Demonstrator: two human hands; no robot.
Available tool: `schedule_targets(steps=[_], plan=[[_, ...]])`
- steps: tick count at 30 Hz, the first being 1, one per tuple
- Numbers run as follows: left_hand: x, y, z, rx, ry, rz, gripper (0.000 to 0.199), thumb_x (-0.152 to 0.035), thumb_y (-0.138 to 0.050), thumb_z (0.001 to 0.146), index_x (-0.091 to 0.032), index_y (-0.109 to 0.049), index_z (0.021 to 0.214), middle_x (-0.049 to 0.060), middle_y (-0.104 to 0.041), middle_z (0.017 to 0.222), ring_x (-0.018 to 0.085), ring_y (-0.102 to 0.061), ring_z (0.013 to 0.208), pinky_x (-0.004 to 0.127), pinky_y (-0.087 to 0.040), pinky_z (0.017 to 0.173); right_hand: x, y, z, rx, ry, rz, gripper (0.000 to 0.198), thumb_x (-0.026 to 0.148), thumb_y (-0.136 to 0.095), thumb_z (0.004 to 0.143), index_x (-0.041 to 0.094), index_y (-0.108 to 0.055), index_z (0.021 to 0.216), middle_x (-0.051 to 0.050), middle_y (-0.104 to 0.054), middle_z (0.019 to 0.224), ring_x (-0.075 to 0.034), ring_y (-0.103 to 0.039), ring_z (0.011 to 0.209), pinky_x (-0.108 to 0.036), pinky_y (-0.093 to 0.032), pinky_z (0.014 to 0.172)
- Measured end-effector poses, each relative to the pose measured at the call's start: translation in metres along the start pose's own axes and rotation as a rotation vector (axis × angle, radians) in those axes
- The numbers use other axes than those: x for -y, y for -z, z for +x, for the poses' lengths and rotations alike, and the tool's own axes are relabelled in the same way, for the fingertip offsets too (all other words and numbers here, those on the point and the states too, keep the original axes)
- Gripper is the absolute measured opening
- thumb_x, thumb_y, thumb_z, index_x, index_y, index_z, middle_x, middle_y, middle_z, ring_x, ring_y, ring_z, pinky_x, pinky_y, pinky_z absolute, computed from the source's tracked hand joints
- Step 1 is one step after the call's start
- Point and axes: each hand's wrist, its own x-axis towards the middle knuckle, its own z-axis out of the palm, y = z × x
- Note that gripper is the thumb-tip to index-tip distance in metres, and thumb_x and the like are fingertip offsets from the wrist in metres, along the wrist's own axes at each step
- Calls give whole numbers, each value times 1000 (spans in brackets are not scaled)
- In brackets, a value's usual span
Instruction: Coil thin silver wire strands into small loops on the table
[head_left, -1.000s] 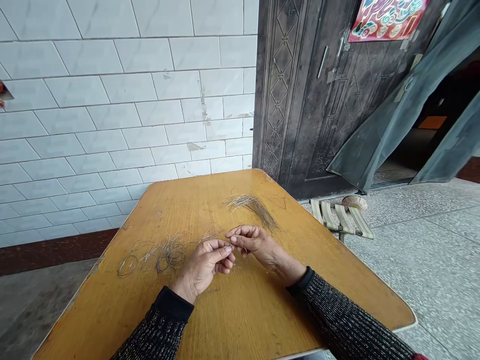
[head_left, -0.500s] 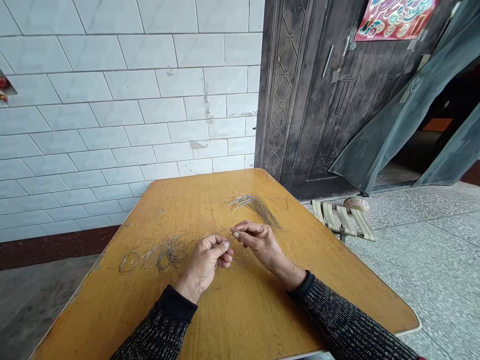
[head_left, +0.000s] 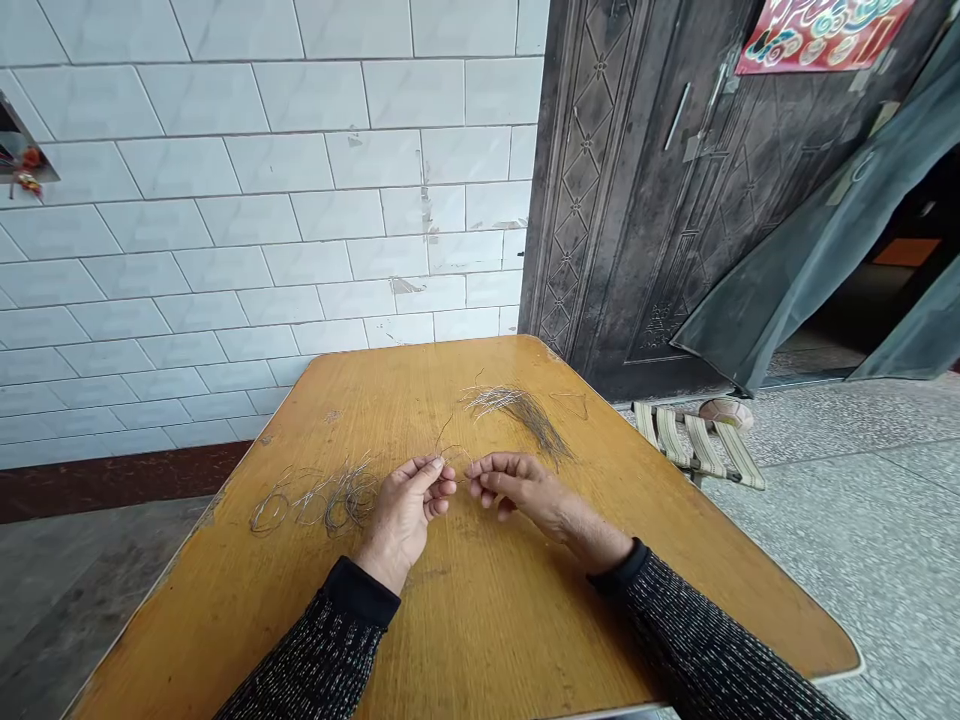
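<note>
Between my two hands a thin wire (head_left: pixel 456 447) bends into a loop, one loose end sticking up. My left hand (head_left: pixel 409 503) pinches it between thumb and fingertips. On the other side of the loop, my right hand (head_left: pixel 521 487) is closed with its fingertips on the wire. Coiled wire loops (head_left: pixel 349 497) lie on the table left of my left hand. Beyond my right hand rests a bundle of loose straight wires (head_left: pixel 531 415), silvery at one end and darker at the other.
The wooden table (head_left: pixel 480 620) reaches to a white tiled wall (head_left: pixel 322 200). A dark carved door (head_left: pixel 622 200) and a grey-green curtain (head_left: pixel 810 250) stand at the right. A strapped folding stool (head_left: pixel 701 445) is on the floor beside the table.
The wire now arches in a wider loop with an end standing up. My right hand has lowered slightly and its fingers have curled. The view has shifted a little left.
</note>
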Motion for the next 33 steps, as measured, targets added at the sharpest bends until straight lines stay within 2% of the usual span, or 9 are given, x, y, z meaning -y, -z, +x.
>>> schedule_targets(steps=[2, 5, 14, 21, 28, 33], plan=[[0, 0, 0, 7, 12, -9, 12, -20, -67, 67, -13, -58, 72, 2, -63, 68, 7, -57, 54, 15, -39, 43, -3, -1, 1, 22, -7, -1, 34, 41, -69, 61, 15, -61, 82, 1, -59, 66, -6, -50, 52, -17, -37, 43], [0, -1, 0, 24, 29, -3, 12, -20, -67, 68, -14, -57, 73, 2, -64, 70, 7, -57, 55, 14, -39, 42, -5, -1, 3, -35, 17, 0, 34, 41, -71, 59, 15, -61, 78, 3, -56, 61, -5, -48, 48, -17, -37, 43], [2, -1, -3, 106, 5, 54, 21, -26, -72, 64, -15, -61, 77, 5, -64, 87, 10, -60, 66, 17, -43, 48, -2, -3, 2, -109, 52, 40, 32, 46, -67, 64, 15, -58, 67, 4, -56, 56, -5, -47, 46, -17, -36, 42], [3, -2, -1, 133, 63, -43, 17, -23, -73, 62, -13, -63, 71, 0, -60, 66, 6, -54, 55, 14, -40, 45, -1, -3, 1, -46, 75, 177, 29, 40, -72, 61, 17, -61, 75, 3, -58, 63, -6, -51, 52, -16, -39, 44], [4, 0, -1, 233, 167, -142, 12, -19, -72, 64, -12, -62, 66, -2, -57, 59, 4, -51, 48, 14, -40, 42, -6, -2, 3, 4, 155, 60, 27, 40, -69, 65, 18, -67, 81, 1, -63, 69, -5, -48, 50, -18, -38, 46], [5, 0, -1, 219, 172, -139, 11, -20, -69, 67, -11, -62, 68, -2, -56, 56, 4, -50, 46, 14, -38, 41, -5, -3, 3, -2, 160, 32, 28, 43, -67, 66, 17, -66, 77, 2, -60, 62, -6, -48, 50, -19, -38, 47]])
